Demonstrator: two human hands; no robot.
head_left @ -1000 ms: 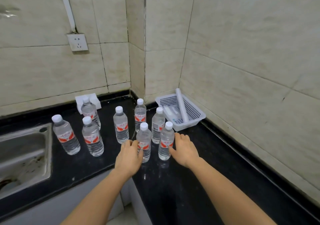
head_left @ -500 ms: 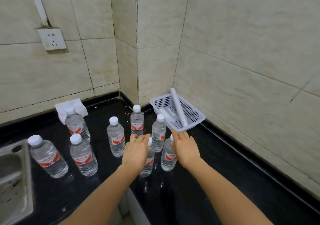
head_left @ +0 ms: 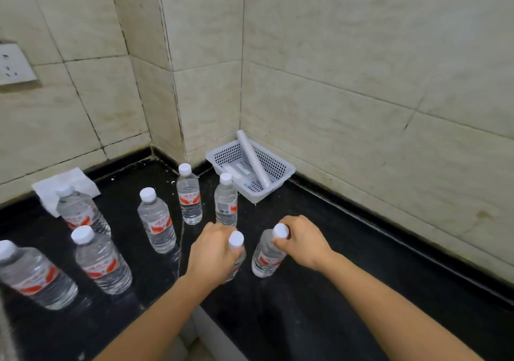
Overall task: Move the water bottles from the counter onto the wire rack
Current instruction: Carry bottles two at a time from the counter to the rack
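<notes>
Gripping: head view, I see both hands closed on the two nearest water bottles on the black table [head_left: 347,291].
Left grip: the left hand [head_left: 211,255] wraps the neck and shoulder of the left bottle [head_left: 236,240], its white cap poking up past the fingers; most of the body is hidden behind the hand.
Right grip: the right hand [head_left: 303,242] pinches the right bottle [head_left: 268,257] just under its cap, fingers curled round the neck.
Axis: both held bottles stand roughly upright, the right one leaning slightly, long axis running up into each palm, so I judge the coming move is a straight lift.
Contact: whether the bases are on the table or just clear of it, I cannot tell.
Remaining stock: six more bottles stand on the table, two behind the hands [head_left: 189,196] and four to the left [head_left: 157,221].
Nearer hand: the left hand is closer to that stock.
Destination: no wire rack is in view.
Corner: a white basket [head_left: 281,171] sits against the tiled wall.
</notes>
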